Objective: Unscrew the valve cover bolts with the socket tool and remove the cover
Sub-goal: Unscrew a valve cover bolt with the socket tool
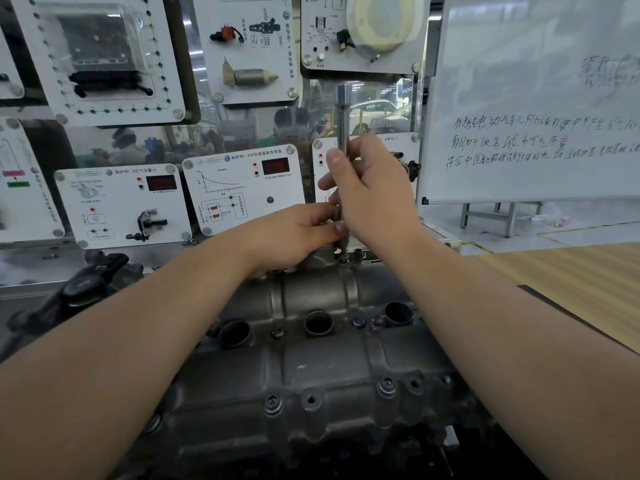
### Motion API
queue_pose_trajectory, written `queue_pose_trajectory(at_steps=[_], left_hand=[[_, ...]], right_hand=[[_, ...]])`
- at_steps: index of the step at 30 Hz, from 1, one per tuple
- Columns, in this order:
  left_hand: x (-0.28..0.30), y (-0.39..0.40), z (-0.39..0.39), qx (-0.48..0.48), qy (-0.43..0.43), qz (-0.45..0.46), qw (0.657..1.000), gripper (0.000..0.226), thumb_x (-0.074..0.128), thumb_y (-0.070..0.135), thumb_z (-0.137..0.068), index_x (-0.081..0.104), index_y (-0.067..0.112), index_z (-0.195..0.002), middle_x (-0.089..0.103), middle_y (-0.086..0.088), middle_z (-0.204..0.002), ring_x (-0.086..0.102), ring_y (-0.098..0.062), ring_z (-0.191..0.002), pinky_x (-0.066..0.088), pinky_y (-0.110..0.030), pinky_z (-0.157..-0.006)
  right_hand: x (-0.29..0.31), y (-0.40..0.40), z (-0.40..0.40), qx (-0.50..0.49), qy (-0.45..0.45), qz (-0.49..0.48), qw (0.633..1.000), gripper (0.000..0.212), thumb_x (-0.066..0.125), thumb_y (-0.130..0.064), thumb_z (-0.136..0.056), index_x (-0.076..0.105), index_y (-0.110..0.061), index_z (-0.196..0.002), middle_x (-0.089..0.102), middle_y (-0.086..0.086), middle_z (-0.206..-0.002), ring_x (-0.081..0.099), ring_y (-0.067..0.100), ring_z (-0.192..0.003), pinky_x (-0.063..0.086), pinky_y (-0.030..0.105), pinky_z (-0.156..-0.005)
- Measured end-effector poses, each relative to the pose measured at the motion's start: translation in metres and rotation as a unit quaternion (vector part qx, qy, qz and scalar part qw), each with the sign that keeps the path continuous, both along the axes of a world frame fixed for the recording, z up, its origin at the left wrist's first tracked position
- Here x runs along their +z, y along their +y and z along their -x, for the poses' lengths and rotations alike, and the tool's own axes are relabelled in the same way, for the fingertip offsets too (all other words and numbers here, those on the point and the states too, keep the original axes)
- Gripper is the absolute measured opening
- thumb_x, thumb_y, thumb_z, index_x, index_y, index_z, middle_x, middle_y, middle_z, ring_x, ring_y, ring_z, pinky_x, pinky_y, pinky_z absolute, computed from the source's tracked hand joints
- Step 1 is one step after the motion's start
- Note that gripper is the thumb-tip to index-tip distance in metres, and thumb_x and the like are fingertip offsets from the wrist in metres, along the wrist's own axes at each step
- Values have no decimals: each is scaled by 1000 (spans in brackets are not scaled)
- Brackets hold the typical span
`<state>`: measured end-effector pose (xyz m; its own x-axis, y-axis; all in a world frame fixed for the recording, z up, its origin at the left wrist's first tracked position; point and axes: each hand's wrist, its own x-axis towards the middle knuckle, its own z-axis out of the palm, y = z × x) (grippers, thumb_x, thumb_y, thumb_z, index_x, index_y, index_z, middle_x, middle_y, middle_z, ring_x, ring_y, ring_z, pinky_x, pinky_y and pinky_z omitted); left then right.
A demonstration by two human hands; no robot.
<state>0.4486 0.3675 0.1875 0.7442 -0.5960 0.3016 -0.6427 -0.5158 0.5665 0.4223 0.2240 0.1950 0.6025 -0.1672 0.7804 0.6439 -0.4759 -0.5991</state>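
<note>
Whiteboard (540, 109): stands at the right, handwriting across it.
Display panels (242, 188): white boards with diagrams and small red readouts, mounted behind the engine.
Cylindrical part (251, 77): fixed to an upper panel.
Wooden surface (568, 275): lower right, striped grain.

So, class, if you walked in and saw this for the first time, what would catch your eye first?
Probably the two hands meeting at the far edge of the grey engine cover: the right hand grips an upright metal socket tool, and the left hand pinches its lower end above a bolt. Next, the three dark round holes across the cover.
</note>
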Motion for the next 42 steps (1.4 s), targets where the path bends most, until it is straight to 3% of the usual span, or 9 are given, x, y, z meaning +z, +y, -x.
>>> queue_pose_trajectory(at_steps=[5, 12, 18, 25, 28, 32, 34, 38, 42], left_hand=[[0, 1, 0, -3, 6, 3, 1000, 26, 49, 34, -108, 68, 17, -113, 73, -15, -112, 62, -42, -114, 45, -58, -105], [3, -1, 3, 6, -3, -17, 1000, 30, 51, 37, -107, 68, 15, -120, 73, -10, -115, 63, -33, -114, 45, -50, -104], [2, 0, 4, 19, -5, -26, 999, 30, 48, 41, -107, 68, 21, -119, 74, -11, -113, 64, -35, -112, 47, -51, -101], [2, 0, 4, 13, -5, -25, 1000, 32, 49, 44, -106, 69, 19, -109, 72, -18, -110, 64, -41, -109, 48, -57, -101], [2, 0, 3, 11, -4, -24, 1000, 27, 49, 42, -107, 69, 23, -105, 72, -15, -109, 64, -37, -110, 46, -54, -103], [2, 1, 3, 14, -5, -17, 1000, 20, 49, 40, -107, 68, 34, -101, 75, 3, -108, 65, -17, -110, 45, -41, -107], [2, 0, 3, 14, -7, -22, 1000, 23, 48, 41, -107, 68, 29, -108, 75, -2, -111, 65, -22, -113, 45, -44, -107], [3, 0, 2, 20, -4, -33, 999, 32, 48, 44, -106, 68, 22, -117, 73, -14, -114, 64, -35, -114, 46, -53, -104], [1, 0, 1, 18, -5, -27, 999, 30, 48, 40, -107, 68, 20, -117, 73, -12, -116, 63, -33, -117, 44, -51, -107]], right_hand=[[0, 2, 2, 8, 2, -8, 1000, 23, 48, -34, -106, 61, -26, -88, 71, -13, -75, 62, 1, -57, 46, 13, -46], [0, 1, 1, 8, 6, 15, 1000, 11, 54, -39, -103, 56, -33, -94, 72, -14, -73, 64, -4, -66, 57, 34, -67], [1, 2, 3, -1, 10, 4, 1000, 30, 47, -34, -106, 62, -21, -84, 70, -12, -74, 63, 6, -61, 47, 13, -50], [0, 1, 3, 22, 20, -1, 1000, 15, 53, -41, -103, 58, -27, -104, 72, -14, -76, 67, 6, -66, 61, 43, -57], [1, 2, 3, 12, 11, 0, 1000, 22, 50, -36, -105, 61, -22, -92, 72, -12, -75, 65, 7, -59, 56, 28, -50], [2, 2, 3, 17, 10, -3, 1000, 32, 46, -32, -107, 59, -22, -80, 69, -12, -70, 60, 4, -54, 46, 14, -45], [2, 2, 3, 13, 10, 4, 1000, 32, 47, -34, -107, 60, -22, -80, 69, -12, -71, 62, 5, -57, 49, 17, -47], [0, 2, 2, 5, 19, 14, 1000, 22, 53, -41, -103, 62, -23, -95, 71, -14, -75, 65, 1, -66, 61, 40, -62], [1, 0, 2, 18, 18, -4, 1000, 13, 51, -36, -105, 52, -23, -101, 73, -9, -76, 67, 9, -61, 58, 32, -49]])
